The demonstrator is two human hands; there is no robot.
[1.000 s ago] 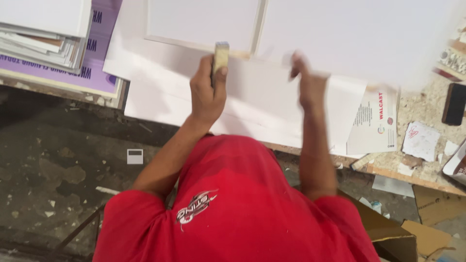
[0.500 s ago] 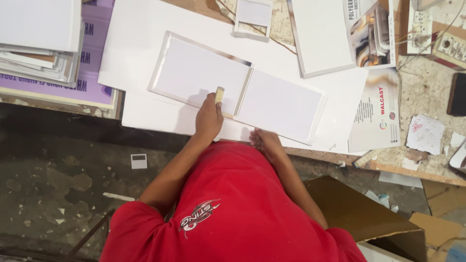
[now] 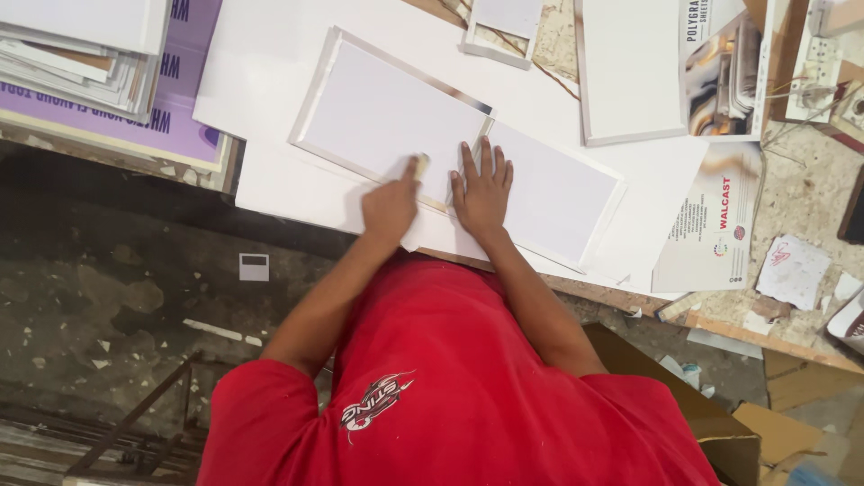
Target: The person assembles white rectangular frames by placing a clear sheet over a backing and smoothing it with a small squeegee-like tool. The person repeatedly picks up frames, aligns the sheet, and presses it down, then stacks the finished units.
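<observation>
Two white panels w/ raised pale frames lie side by side on a big white sheet (image 3: 270,81) on the desk (image 3: 801,198): left panel (image 3: 387,121) is bigger, tilted, right panel (image 3: 553,193) smaller, edges meeting near the hands. Left hand (image 3: 390,209) has its grip closed round a small cream block (image 3: 419,166), pressed on the left panel's lower edge. Right hand (image 3: 481,193) lies flat, fingers spread, holding nothing, at the seam betw. panels.

Right hand (image 3: 481,193) moved up, now flat on panel (image 3: 549,193).
</observation>
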